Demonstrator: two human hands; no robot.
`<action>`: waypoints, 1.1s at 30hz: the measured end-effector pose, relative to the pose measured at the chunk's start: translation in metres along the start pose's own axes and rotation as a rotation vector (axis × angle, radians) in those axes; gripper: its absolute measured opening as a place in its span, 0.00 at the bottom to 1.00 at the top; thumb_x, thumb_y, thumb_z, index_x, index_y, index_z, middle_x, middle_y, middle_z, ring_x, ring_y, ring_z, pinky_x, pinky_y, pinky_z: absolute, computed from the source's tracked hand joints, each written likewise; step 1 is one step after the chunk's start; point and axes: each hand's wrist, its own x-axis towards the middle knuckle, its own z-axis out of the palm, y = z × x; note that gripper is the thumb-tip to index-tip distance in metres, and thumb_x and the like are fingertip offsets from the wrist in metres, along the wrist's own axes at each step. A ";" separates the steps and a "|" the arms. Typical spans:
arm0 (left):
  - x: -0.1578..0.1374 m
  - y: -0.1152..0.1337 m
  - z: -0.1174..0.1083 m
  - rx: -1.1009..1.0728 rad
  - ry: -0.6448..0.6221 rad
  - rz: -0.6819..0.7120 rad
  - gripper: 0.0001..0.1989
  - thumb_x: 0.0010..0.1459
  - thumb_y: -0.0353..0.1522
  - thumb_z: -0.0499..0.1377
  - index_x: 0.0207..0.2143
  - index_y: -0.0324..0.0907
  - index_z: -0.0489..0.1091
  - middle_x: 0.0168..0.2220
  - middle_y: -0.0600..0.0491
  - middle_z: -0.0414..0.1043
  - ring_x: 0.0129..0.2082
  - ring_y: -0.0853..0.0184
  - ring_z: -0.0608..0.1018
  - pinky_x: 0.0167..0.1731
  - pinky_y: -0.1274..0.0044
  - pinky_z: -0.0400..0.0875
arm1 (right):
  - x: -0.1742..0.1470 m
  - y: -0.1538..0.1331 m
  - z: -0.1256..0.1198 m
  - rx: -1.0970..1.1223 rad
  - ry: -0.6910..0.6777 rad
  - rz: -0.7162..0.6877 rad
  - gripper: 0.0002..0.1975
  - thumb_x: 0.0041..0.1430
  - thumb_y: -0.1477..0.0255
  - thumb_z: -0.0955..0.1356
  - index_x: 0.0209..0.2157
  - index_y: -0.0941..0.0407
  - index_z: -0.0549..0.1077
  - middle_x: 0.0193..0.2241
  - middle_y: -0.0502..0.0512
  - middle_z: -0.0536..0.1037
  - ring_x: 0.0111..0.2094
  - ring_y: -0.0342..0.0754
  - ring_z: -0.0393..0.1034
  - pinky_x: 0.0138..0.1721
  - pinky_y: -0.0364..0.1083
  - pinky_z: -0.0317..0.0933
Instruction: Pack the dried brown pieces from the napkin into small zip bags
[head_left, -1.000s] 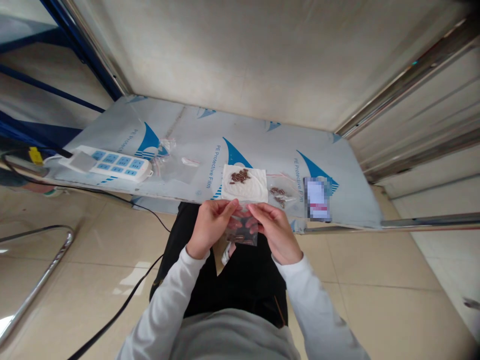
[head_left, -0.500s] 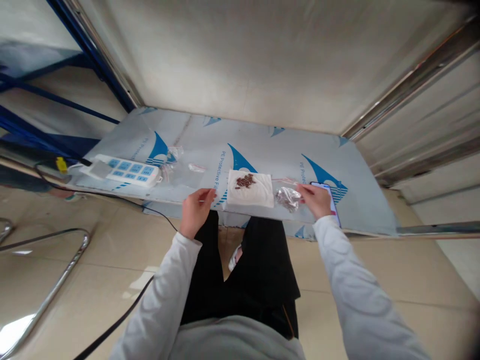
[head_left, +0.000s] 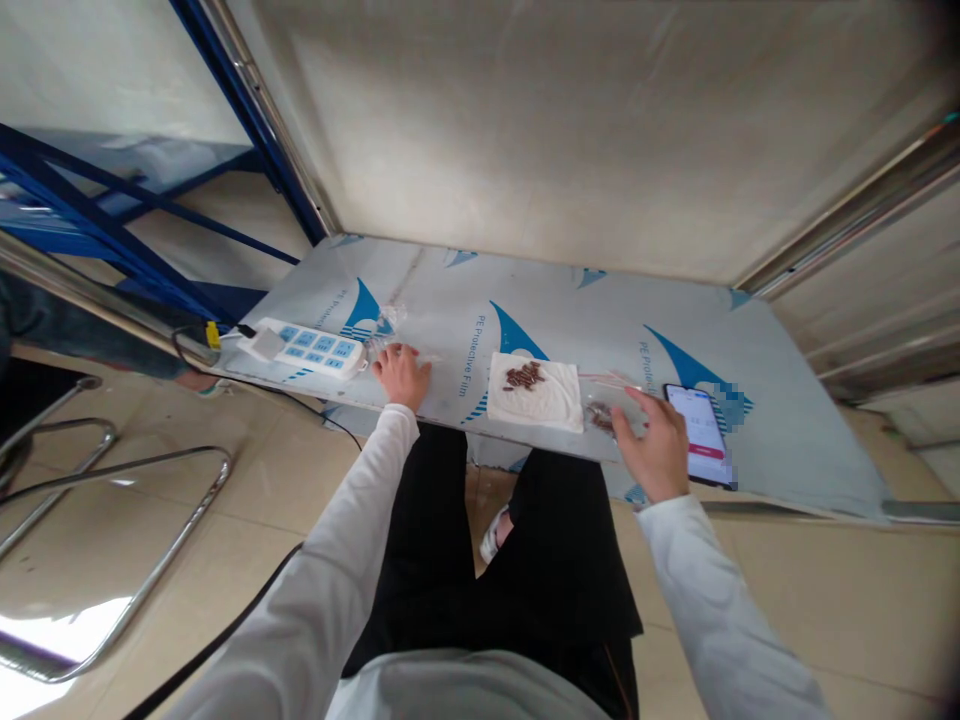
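Note:
My left hand [head_left: 403,376] rests palm down on the film-covered tabletop with its fingers spread. Clear plastic bags [head_left: 392,315] lie just beyond it, partly hidden by the fingers. My right hand [head_left: 656,448] is held over the front right part of the table, thumb and forefinger apart. Beside its thumb lies a clear plastic bag [head_left: 599,414] with small dark brown pieces inside. Between the hands is a white folded cloth or tissue [head_left: 536,407], bearing a small heap of brown pieces [head_left: 523,377]. A flat clear bag with a reddish edge [head_left: 611,380] lies right of the cloth.
A lit phone [head_left: 697,435] lies right of my right hand. At the left end sits a white power strip [head_left: 319,348] with plugs, its black cable hanging over the front edge. A blue metal frame [head_left: 247,120] and a metal-tube chair [head_left: 172,550] stand at the left.
My left hand has gone from a raised pinch to lying spread on the table, further left by the plastic bags. My right hand has opened and come off the filled bag. The view has shifted.

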 end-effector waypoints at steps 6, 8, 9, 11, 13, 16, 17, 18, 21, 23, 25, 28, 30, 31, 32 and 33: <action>-0.009 0.002 -0.010 -0.195 -0.073 0.069 0.08 0.53 0.29 0.58 0.37 0.41 0.66 0.36 0.47 0.76 0.42 0.58 0.77 0.47 0.65 0.64 | -0.012 -0.058 -0.006 0.257 -0.083 -0.009 0.15 0.60 0.66 0.64 0.43 0.58 0.75 0.41 0.62 0.78 0.43 0.55 0.71 0.45 0.55 0.66; -0.023 0.005 -0.019 -0.314 -0.113 0.121 0.10 0.53 0.32 0.60 0.38 0.42 0.64 0.35 0.50 0.76 0.37 0.64 0.78 0.42 0.72 0.69 | -0.009 -0.078 -0.007 0.373 -0.145 -0.009 0.13 0.61 0.66 0.64 0.44 0.56 0.74 0.41 0.60 0.78 0.42 0.53 0.72 0.42 0.52 0.67; -0.032 0.007 -0.024 -0.396 -0.139 0.151 0.11 0.53 0.33 0.61 0.38 0.43 0.63 0.34 0.52 0.76 0.36 0.66 0.78 0.39 0.75 0.70 | -0.006 -0.088 -0.007 0.429 -0.172 -0.018 0.13 0.61 0.67 0.64 0.45 0.55 0.74 0.42 0.59 0.78 0.42 0.52 0.72 0.42 0.51 0.68; -0.051 0.013 -0.035 -0.657 -0.215 0.222 0.13 0.51 0.35 0.63 0.37 0.43 0.63 0.32 0.53 0.75 0.33 0.67 0.78 0.37 0.75 0.70 | 0.002 -0.106 -0.007 0.511 -0.219 -0.041 0.15 0.61 0.66 0.65 0.47 0.55 0.73 0.45 0.59 0.77 0.45 0.51 0.72 0.42 0.49 0.68; -0.069 0.019 -0.046 -0.822 -0.315 0.260 0.14 0.51 0.36 0.64 0.36 0.43 0.63 0.31 0.54 0.74 0.32 0.68 0.78 0.36 0.75 0.71 | 0.010 -0.120 -0.008 0.551 -0.306 -0.068 0.17 0.60 0.66 0.66 0.49 0.56 0.73 0.47 0.59 0.77 0.44 0.51 0.72 0.42 0.48 0.68; -0.090 0.027 -0.058 -0.938 -0.485 0.259 0.14 0.51 0.36 0.64 0.36 0.42 0.63 0.29 0.55 0.73 0.31 0.69 0.77 0.32 0.78 0.69 | 0.014 -0.133 -0.011 0.582 -0.532 -0.118 0.16 0.56 0.66 0.70 0.46 0.56 0.76 0.42 0.57 0.80 0.37 0.48 0.74 0.38 0.46 0.67; -0.095 0.030 -0.061 -0.973 -0.529 0.252 0.14 0.52 0.36 0.64 0.36 0.42 0.62 0.29 0.55 0.72 0.30 0.69 0.76 0.31 0.78 0.69 | 0.013 -0.136 -0.014 0.590 -0.593 -0.126 0.15 0.55 0.66 0.70 0.44 0.56 0.77 0.39 0.55 0.81 0.34 0.47 0.74 0.37 0.45 0.67; -0.099 0.031 -0.063 -1.004 -0.562 0.243 0.14 0.52 0.36 0.64 0.36 0.42 0.62 0.29 0.55 0.72 0.30 0.70 0.76 0.31 0.78 0.69 | 0.012 -0.137 -0.016 0.600 -0.636 -0.123 0.12 0.56 0.66 0.70 0.41 0.56 0.78 0.37 0.54 0.82 0.32 0.46 0.74 0.35 0.44 0.66; -0.109 0.032 -0.070 -1.103 -0.666 0.195 0.15 0.51 0.36 0.65 0.36 0.42 0.62 0.30 0.55 0.72 0.31 0.70 0.76 0.33 0.78 0.70 | 0.006 -0.135 -0.024 0.680 -0.720 -0.037 0.11 0.59 0.66 0.67 0.34 0.56 0.79 0.33 0.53 0.82 0.32 0.46 0.74 0.34 0.44 0.65; -0.113 0.029 -0.073 -1.183 -0.780 0.127 0.18 0.49 0.37 0.66 0.37 0.43 0.61 0.31 0.55 0.73 0.30 0.69 0.77 0.33 0.77 0.71 | 0.001 -0.129 -0.027 0.799 -0.841 0.082 0.13 0.60 0.64 0.66 0.33 0.57 0.79 0.31 0.54 0.82 0.31 0.46 0.75 0.32 0.43 0.65; -0.116 0.025 -0.074 -1.216 -0.895 0.073 0.20 0.48 0.39 0.66 0.38 0.43 0.60 0.31 0.54 0.74 0.30 0.68 0.77 0.31 0.76 0.71 | -0.006 -0.122 -0.030 0.934 -0.984 0.217 0.15 0.58 0.62 0.67 0.33 0.59 0.79 0.28 0.55 0.81 0.28 0.45 0.74 0.27 0.42 0.64; -0.124 0.023 -0.075 -1.045 -0.731 0.094 0.19 0.49 0.40 0.65 0.38 0.43 0.63 0.33 0.52 0.74 0.32 0.66 0.77 0.33 0.74 0.71 | -0.022 -0.113 -0.031 1.016 -1.050 0.373 0.18 0.56 0.59 0.68 0.32 0.61 0.79 0.23 0.54 0.79 0.23 0.44 0.71 0.23 0.41 0.62; -0.135 0.027 -0.080 -0.831 -0.383 0.104 0.14 0.51 0.39 0.64 0.36 0.43 0.65 0.34 0.52 0.74 0.35 0.65 0.76 0.36 0.74 0.69 | -0.037 -0.112 -0.033 0.950 -0.948 0.425 0.19 0.56 0.57 0.67 0.31 0.61 0.79 0.21 0.53 0.77 0.23 0.44 0.71 0.23 0.40 0.62; -0.141 0.031 -0.084 -0.732 -0.233 0.106 0.12 0.52 0.39 0.63 0.34 0.43 0.66 0.34 0.52 0.73 0.35 0.66 0.75 0.36 0.75 0.68 | -0.044 -0.114 -0.034 0.880 -0.873 0.419 0.19 0.57 0.57 0.67 0.29 0.60 0.79 0.20 0.53 0.77 0.22 0.44 0.70 0.22 0.40 0.61; -0.149 0.037 -0.088 -0.666 -0.159 0.107 0.10 0.55 0.39 0.61 0.31 0.42 0.66 0.31 0.53 0.72 0.33 0.67 0.74 0.35 0.76 0.67 | -0.050 -0.117 -0.036 0.799 -0.802 0.387 0.20 0.58 0.57 0.66 0.27 0.60 0.78 0.19 0.53 0.76 0.21 0.44 0.70 0.21 0.40 0.59; -0.156 0.043 -0.092 -0.638 -0.190 0.136 0.10 0.57 0.39 0.59 0.28 0.42 0.66 0.27 0.54 0.71 0.29 0.68 0.73 0.32 0.77 0.66 | -0.055 -0.121 -0.038 0.720 -0.742 0.335 0.20 0.60 0.58 0.65 0.26 0.59 0.78 0.18 0.52 0.75 0.21 0.43 0.69 0.21 0.40 0.58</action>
